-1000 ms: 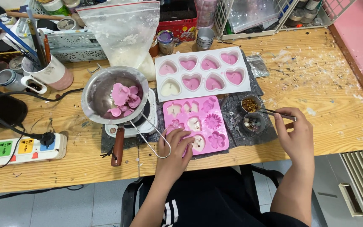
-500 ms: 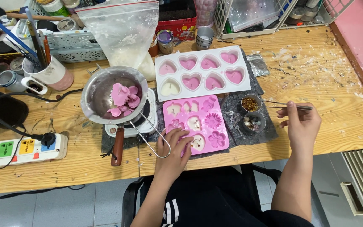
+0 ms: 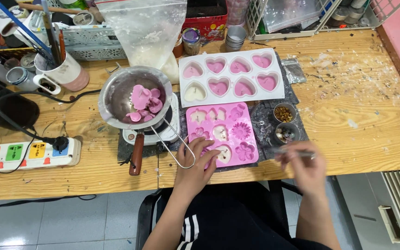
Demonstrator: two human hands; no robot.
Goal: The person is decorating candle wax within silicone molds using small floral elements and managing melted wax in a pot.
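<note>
My left hand (image 3: pixel 193 167) rests on the near left corner of a pink flower-shaped silicone mould (image 3: pixel 222 134), fingers spread over its lower cavities. My right hand (image 3: pixel 303 167), blurred, grips thin metal tweezers (image 3: pixel 294 151) at the table's front edge, just below two small round dishes: one (image 3: pixel 284 113) holds brown dried bits, the other (image 3: pixel 286 133) holds mixed beads. A white heart-shaped mould (image 3: pixel 230 77) with pink wax in most cavities lies behind the pink mould.
A steel melting pot (image 3: pixel 134 103) with pink wax pieces sits on a small hotplate, its wooden handle (image 3: pixel 136 153) pointing toward me. A clear bag of white wax flakes (image 3: pixel 148 32), a mug of tools (image 3: pixel 65 71) and a power strip (image 3: pixel 26 153) stand to the left.
My right hand, with the tweezers, left the small dishes, swung out to the right, then came back down to the table's front edge. My left hand stayed on the pink mould.
</note>
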